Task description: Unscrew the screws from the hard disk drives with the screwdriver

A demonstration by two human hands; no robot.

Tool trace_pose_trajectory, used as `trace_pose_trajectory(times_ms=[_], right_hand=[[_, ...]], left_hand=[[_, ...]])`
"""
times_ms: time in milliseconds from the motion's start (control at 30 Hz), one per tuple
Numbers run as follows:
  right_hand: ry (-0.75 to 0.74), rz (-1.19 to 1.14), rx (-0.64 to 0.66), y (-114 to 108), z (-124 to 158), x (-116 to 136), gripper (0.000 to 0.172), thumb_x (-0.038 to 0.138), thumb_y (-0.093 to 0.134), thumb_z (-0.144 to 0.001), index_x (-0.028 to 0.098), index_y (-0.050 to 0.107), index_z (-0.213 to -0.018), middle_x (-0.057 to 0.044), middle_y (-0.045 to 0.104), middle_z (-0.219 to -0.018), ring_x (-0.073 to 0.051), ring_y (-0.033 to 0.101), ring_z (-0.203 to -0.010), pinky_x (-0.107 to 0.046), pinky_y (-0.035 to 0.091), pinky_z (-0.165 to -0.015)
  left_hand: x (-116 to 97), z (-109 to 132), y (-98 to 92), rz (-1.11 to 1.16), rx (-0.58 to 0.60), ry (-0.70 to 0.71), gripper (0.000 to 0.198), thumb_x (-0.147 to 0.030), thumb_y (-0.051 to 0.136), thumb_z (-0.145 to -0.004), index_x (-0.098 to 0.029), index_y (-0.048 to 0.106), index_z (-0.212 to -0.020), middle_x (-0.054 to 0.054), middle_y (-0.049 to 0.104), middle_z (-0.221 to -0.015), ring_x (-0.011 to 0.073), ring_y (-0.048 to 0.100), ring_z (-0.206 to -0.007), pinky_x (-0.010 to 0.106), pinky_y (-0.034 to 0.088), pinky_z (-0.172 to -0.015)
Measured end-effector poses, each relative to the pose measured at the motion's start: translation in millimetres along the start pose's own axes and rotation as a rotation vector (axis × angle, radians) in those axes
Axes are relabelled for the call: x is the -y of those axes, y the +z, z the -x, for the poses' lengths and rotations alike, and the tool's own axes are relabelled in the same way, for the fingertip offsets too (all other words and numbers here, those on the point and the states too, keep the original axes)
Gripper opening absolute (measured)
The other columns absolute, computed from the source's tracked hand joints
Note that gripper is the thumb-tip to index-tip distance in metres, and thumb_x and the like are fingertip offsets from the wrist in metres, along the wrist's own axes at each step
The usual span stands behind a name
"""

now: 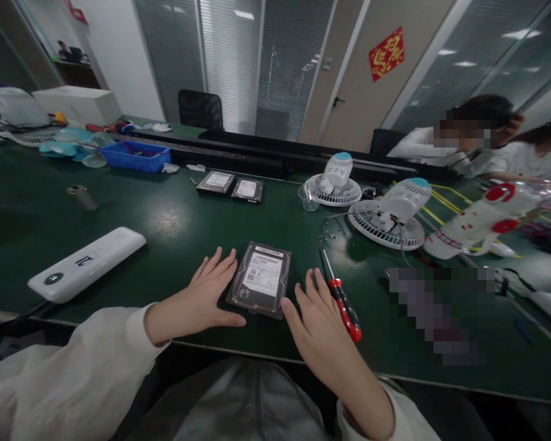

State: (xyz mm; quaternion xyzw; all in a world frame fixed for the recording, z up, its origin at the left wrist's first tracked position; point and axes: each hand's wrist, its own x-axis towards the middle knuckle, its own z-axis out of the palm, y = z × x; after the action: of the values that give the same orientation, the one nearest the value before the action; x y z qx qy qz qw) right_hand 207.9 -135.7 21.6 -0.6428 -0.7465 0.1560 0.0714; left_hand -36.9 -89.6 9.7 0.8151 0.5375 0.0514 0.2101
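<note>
A hard drive (262, 278) lies label up on the green table, between my two hands. My left hand (211, 291) rests at its left side, fingers spread and thumb pointing toward the drive's near edge. On the other side is my right hand (314, 312), also spread, with the thumb close to the drive's lower right corner; whether it touches I cannot tell. Just right of that hand lies a red and black screwdriver (346, 309), its shaft pointing away from me. Neither hand holds anything. Small loose screws (331, 236) are scattered beyond the screwdriver's tip.
Two more hard drives (217, 181) lie farther back. A white power bank (87, 263) is at left, a blue tray (136, 157) behind it. White fan parts (388, 220), a clear cup (309, 197) and a blurred-out flat object (434, 312) are at right. Other people sit across the table.
</note>
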Motion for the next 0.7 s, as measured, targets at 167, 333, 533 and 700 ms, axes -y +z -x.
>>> trace_pose_trajectory(times_ms=[167,333,533,700], right_hand=[[-0.002,-0.112,0.054,8.4,-7.1,2.0,0.075,0.054,0.020,-0.104,0.006,0.033,-0.160,-0.015,0.011,-0.172,-0.029,-0.008,-0.163,-0.057,0.012,-0.132],[-0.046,-0.269,-0.021,18.7,-6.3,4.2,0.068,0.048,0.026,-0.102,0.013,0.040,-0.159,-0.014,0.018,-0.172,-0.030,-0.005,-0.164,-0.058,0.009,-0.132],[-0.079,-0.694,-0.175,11.6,-15.3,8.4,0.058,0.044,0.046,-0.096,0.015,0.061,-0.144,-0.011,0.052,-0.156,-0.029,0.031,-0.157,-0.053,0.017,-0.134],[0.052,-1.340,-0.065,-3.5,-18.2,19.7,0.059,0.039,0.063,-0.090,0.020,0.053,-0.145,-0.010,0.062,-0.143,-0.026,0.064,-0.127,-0.049,0.061,-0.104]], left_hand=[[1.6,-4.2,5.5,-0.023,-0.024,0.078,0.100,-0.054,0.071,-0.086,-0.031,0.015,-0.166,0.011,0.013,-0.173,0.0404,-0.006,-0.159,0.069,0.006,-0.125],[-2.7,-3.6,8.6,0.042,-0.044,0.094,0.097,-0.047,0.072,-0.088,-0.034,0.016,-0.166,0.009,0.019,-0.173,0.0403,-0.001,-0.160,0.073,0.002,-0.123],[-14.7,1.9,9.7,0.145,-0.064,0.053,0.088,-0.043,0.069,-0.091,-0.038,0.020,-0.165,0.007,0.020,-0.173,0.0401,0.003,-0.160,0.072,0.003,-0.123],[-21.5,-0.5,9.1,0.188,-0.134,0.053,0.081,-0.041,0.062,-0.094,-0.038,0.023,-0.164,0.007,0.021,-0.173,0.0397,0.004,-0.160,0.070,0.007,-0.124]])
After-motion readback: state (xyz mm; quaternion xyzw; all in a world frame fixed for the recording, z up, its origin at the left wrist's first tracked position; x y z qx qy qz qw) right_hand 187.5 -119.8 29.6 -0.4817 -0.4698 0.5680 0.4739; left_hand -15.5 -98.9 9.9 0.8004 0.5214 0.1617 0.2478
